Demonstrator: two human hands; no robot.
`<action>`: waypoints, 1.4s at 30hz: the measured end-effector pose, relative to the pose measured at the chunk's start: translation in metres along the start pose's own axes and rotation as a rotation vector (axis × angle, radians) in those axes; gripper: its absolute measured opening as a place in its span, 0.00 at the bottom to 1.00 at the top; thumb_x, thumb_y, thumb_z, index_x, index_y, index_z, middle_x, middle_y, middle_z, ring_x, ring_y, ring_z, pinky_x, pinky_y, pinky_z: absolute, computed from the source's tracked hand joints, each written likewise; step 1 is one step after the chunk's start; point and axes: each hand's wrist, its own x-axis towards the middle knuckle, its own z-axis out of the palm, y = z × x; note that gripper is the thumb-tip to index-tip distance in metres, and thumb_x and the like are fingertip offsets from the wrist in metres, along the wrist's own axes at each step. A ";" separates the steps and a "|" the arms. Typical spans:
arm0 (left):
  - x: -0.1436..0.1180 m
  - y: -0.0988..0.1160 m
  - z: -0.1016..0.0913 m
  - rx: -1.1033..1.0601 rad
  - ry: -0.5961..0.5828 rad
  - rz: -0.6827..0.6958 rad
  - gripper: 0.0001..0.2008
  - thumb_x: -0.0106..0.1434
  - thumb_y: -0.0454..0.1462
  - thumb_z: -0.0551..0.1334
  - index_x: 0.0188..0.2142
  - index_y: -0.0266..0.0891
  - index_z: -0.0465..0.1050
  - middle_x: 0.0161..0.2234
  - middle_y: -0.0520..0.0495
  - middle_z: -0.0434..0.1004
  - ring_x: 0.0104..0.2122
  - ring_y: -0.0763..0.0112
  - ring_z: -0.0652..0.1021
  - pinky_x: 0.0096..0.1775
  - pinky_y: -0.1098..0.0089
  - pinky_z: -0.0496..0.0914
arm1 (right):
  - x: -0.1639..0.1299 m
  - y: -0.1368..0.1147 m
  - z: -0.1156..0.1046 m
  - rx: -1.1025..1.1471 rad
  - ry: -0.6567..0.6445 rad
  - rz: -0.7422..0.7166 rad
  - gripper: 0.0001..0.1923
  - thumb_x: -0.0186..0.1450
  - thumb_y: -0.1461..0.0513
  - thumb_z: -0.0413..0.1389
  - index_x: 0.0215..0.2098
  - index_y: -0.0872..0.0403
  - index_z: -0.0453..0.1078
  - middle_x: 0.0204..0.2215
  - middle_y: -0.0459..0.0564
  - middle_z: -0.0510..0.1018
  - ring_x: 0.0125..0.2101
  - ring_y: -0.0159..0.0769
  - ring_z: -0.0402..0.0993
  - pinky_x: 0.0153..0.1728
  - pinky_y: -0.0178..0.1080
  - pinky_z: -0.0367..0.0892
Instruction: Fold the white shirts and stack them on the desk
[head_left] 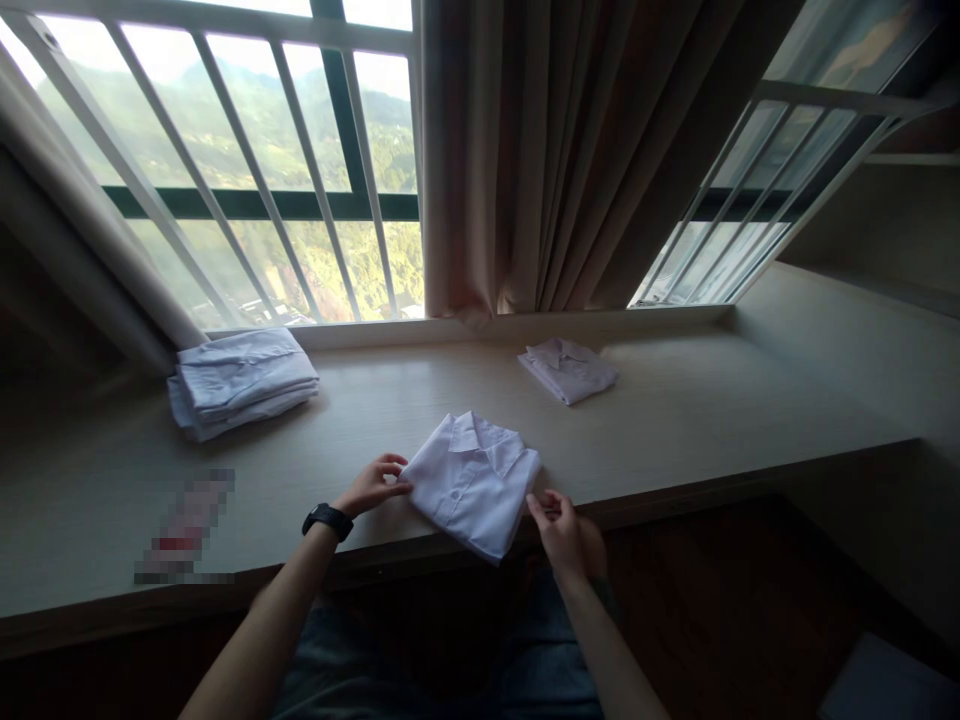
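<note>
A folded white shirt [469, 485], its collar and buttoned front facing up, lies near the front edge of the desk, one lower corner reaching over that edge. My left hand [371, 485], with a black watch on the wrist, pinches the shirt's left corner between thumb and fingers. At the opposite side, my right hand [556, 525] has its thumb and curled fingers closed at the shirt's right edge. Behind it to the right rests a smaller-looking folded shirt [568, 370], collar up. A stack of folded white garments [244, 380] sits at the back left.
The pale wooden desk [405, 385] runs along a barred window [277, 190] with curtains [517, 160]. A blurred-out flat item [187, 525] lies at the front left. Shelving [885, 290] stands at the right. My legs [337, 660] are below the desk's front edge.
</note>
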 end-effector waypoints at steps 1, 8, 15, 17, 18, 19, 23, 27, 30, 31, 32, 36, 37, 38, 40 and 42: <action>0.004 0.002 0.000 -0.008 -0.005 0.004 0.22 0.52 0.55 0.69 0.32 0.39 0.80 0.51 0.41 0.73 0.48 0.58 0.74 0.44 0.66 0.71 | -0.019 0.006 0.005 0.040 -0.078 0.032 0.31 0.57 0.42 0.60 0.47 0.57 0.73 0.43 0.58 0.80 0.41 0.44 0.77 0.41 0.39 0.70; 0.026 0.006 0.023 0.160 0.111 -0.175 0.21 0.56 0.55 0.61 0.26 0.39 0.72 0.25 0.51 0.72 0.30 0.66 0.73 0.32 0.70 0.64 | -0.075 0.018 0.036 0.117 -0.288 0.172 0.25 0.54 0.45 0.63 0.32 0.59 0.78 0.30 0.54 0.81 0.35 0.45 0.76 0.38 0.39 0.67; 0.037 0.011 0.036 0.204 0.269 -0.264 0.22 0.53 0.52 0.65 0.40 0.39 0.73 0.42 0.41 0.78 0.44 0.56 0.76 0.42 0.66 0.66 | -0.084 0.012 0.038 0.306 -0.192 0.321 0.27 0.51 0.44 0.66 0.37 0.57 0.76 0.36 0.53 0.81 0.37 0.43 0.75 0.32 0.37 0.70; 0.044 0.016 0.037 0.151 0.247 -0.311 0.27 0.53 0.55 0.65 0.44 0.38 0.72 0.45 0.38 0.79 0.47 0.53 0.76 0.44 0.64 0.68 | -0.084 0.009 0.040 0.376 -0.185 0.365 0.29 0.54 0.42 0.64 0.41 0.55 0.75 0.39 0.53 0.80 0.38 0.42 0.75 0.29 0.35 0.69; 0.048 0.018 0.038 0.113 0.216 -0.338 0.28 0.53 0.55 0.66 0.44 0.37 0.72 0.45 0.38 0.79 0.46 0.52 0.77 0.43 0.64 0.69 | -0.084 0.009 0.040 0.397 -0.190 0.359 0.29 0.54 0.41 0.63 0.41 0.55 0.75 0.38 0.52 0.80 0.37 0.41 0.75 0.29 0.35 0.69; 0.050 0.021 0.038 0.066 0.171 -0.364 0.28 0.51 0.55 0.67 0.43 0.36 0.73 0.43 0.37 0.80 0.45 0.51 0.78 0.42 0.63 0.70 | -0.082 0.009 0.040 0.401 -0.192 0.331 0.29 0.54 0.41 0.63 0.40 0.56 0.75 0.37 0.52 0.80 0.36 0.40 0.75 0.30 0.35 0.69; 0.044 0.032 0.037 -0.175 -0.049 -0.418 0.24 0.48 0.51 0.70 0.36 0.34 0.76 0.38 0.37 0.83 0.39 0.51 0.81 0.38 0.63 0.75 | -0.066 0.014 0.034 0.286 -0.096 0.133 0.26 0.54 0.43 0.63 0.33 0.57 0.73 0.29 0.51 0.79 0.32 0.39 0.74 0.32 0.35 0.68; 0.020 0.041 0.031 -0.444 -0.126 -0.374 0.29 0.48 0.49 0.72 0.46 0.35 0.75 0.45 0.37 0.82 0.41 0.56 0.82 0.41 0.64 0.77 | -0.030 -0.002 0.029 0.286 -0.090 0.025 0.25 0.52 0.47 0.65 0.38 0.56 0.71 0.34 0.53 0.81 0.36 0.42 0.77 0.37 0.38 0.71; 0.001 0.037 0.032 -0.692 -0.023 -0.294 0.32 0.49 0.46 0.74 0.51 0.36 0.72 0.47 0.38 0.80 0.41 0.58 0.82 0.41 0.65 0.78 | 0.002 -0.022 0.033 0.345 -0.206 0.002 0.28 0.50 0.49 0.66 0.42 0.55 0.68 0.37 0.55 0.81 0.38 0.42 0.78 0.39 0.40 0.72; -0.005 0.032 0.033 -0.709 0.045 -0.278 0.31 0.50 0.46 0.73 0.50 0.36 0.71 0.47 0.38 0.80 0.41 0.59 0.82 0.40 0.65 0.78 | 0.010 -0.026 0.034 0.345 -0.259 0.001 0.29 0.50 0.48 0.66 0.42 0.56 0.68 0.37 0.55 0.81 0.38 0.42 0.78 0.39 0.40 0.72; -0.010 0.026 0.036 -0.671 0.124 -0.282 0.29 0.52 0.47 0.72 0.49 0.36 0.71 0.45 0.39 0.80 0.40 0.60 0.82 0.40 0.65 0.78 | 0.016 -0.028 0.035 0.322 -0.310 -0.004 0.29 0.50 0.48 0.66 0.42 0.56 0.68 0.37 0.56 0.81 0.37 0.43 0.78 0.39 0.40 0.72; -0.028 0.000 0.045 -0.390 0.410 -0.423 0.22 0.57 0.47 0.68 0.44 0.35 0.69 0.39 0.39 0.79 0.37 0.58 0.82 0.36 0.61 0.78 | 0.018 -0.017 0.032 -0.073 -0.325 -0.140 0.20 0.55 0.51 0.62 0.40 0.56 0.71 0.37 0.56 0.81 0.39 0.45 0.77 0.42 0.44 0.70; -0.031 -0.004 0.046 -0.347 0.469 -0.452 0.21 0.58 0.46 0.67 0.45 0.35 0.68 0.41 0.37 0.78 0.38 0.57 0.81 0.36 0.60 0.78 | 0.015 -0.015 0.032 -0.204 -0.253 -0.208 0.17 0.58 0.54 0.60 0.41 0.56 0.72 0.39 0.57 0.80 0.41 0.46 0.76 0.45 0.45 0.69; -0.032 -0.006 0.045 -0.322 0.528 -0.467 0.22 0.59 0.45 0.66 0.47 0.35 0.66 0.44 0.36 0.76 0.40 0.56 0.81 0.39 0.57 0.77 | 0.013 -0.014 0.032 -0.317 -0.165 -0.288 0.16 0.60 0.57 0.57 0.44 0.56 0.72 0.42 0.59 0.79 0.44 0.47 0.75 0.49 0.47 0.68; -0.030 -0.003 0.044 -0.189 0.650 -0.419 0.22 0.61 0.42 0.63 0.52 0.37 0.64 0.53 0.33 0.71 0.50 0.54 0.78 0.49 0.54 0.74 | 0.009 -0.019 0.038 -0.462 -0.019 -0.467 0.18 0.65 0.62 0.50 0.51 0.57 0.72 0.49 0.61 0.76 0.51 0.48 0.71 0.55 0.50 0.63; -0.021 0.008 0.046 0.081 0.708 -0.268 0.22 0.64 0.40 0.59 0.57 0.37 0.64 0.60 0.33 0.65 0.61 0.53 0.69 0.60 0.53 0.66 | 0.010 -0.033 0.052 -0.544 0.005 -0.641 0.22 0.69 0.64 0.45 0.57 0.58 0.70 0.55 0.61 0.73 0.58 0.47 0.65 0.61 0.50 0.58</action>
